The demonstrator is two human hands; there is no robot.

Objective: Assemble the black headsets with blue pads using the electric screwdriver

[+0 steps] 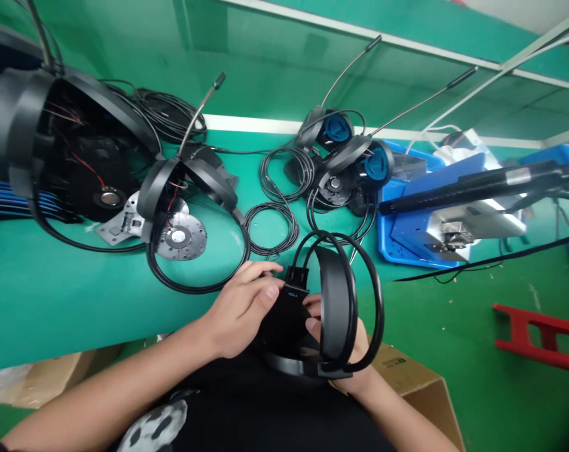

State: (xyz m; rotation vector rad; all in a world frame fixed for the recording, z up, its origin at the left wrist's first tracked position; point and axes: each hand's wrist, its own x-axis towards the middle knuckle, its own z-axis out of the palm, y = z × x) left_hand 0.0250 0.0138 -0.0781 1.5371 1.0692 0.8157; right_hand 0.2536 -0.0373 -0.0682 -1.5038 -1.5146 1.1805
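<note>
I hold a black headset (336, 301) just off the near edge of the green workbench (53, 295). My left hand (242, 307) is closed over its black earcup from the left, thumb on top. My right hand (345, 345) grips the same headset from below and behind; the broad headband and wire hoops hide most of its fingers. The headband stands upright between my hands.
On the bench lie an open headset with bare speaker plates (181, 207), a larger pile of headset parts (53, 144) at far left, two headsets with blue earcups (355, 157) and coiled cables (275, 213). A blue fixture (426, 220) stands right. A cardboard box (416, 389) sits below, a red frame (539, 339) on the floor.
</note>
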